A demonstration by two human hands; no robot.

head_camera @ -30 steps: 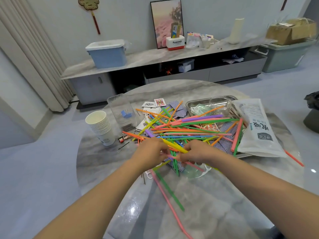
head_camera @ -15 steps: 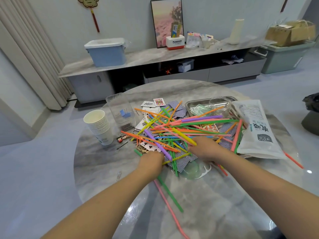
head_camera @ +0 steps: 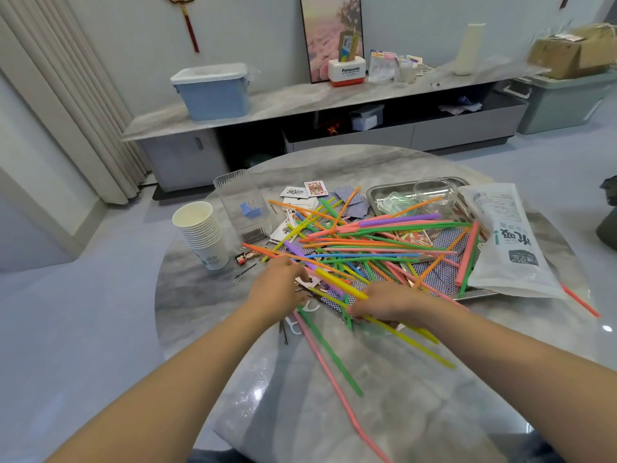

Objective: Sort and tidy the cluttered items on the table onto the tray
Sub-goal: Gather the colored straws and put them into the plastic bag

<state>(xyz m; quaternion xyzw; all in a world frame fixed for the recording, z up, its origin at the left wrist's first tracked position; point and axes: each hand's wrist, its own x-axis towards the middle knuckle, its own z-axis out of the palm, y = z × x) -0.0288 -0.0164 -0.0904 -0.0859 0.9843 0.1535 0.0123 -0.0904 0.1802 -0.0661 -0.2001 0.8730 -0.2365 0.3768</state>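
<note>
The head view looks down on a round table (head_camera: 233, 329) with a big messy pile of straws (head_camera: 367, 242) spread over playing cards (head_camera: 347, 203). The tray (head_camera: 384, 192) sits at the far right of the pile, part under it, with a clear tub (head_camera: 434, 192) in it and a white bag (head_camera: 510, 242) lying over its right side. The left hand (head_camera: 277, 289) reaches into the near left edge of the pile, and the right hand (head_camera: 384, 304) lies on the near straws, with yellow ones poking out under it. I think the step is to gather straws into one bunch. To do it well, it may help to comb the straws so they all point one way, grab them near the middle with both hands, and lift slowly so the cards below do not slide off. The long pink and green straws near the table edge could roll away, so pick those up soon. I cannot tell if the fingers of either hand are holding straws or just pressing, since the backs of the hands hide them. The cards under the pile are mostly covered. The small things beside the paper cups (head_camera: 200, 232) are too tiny to name.
</note>
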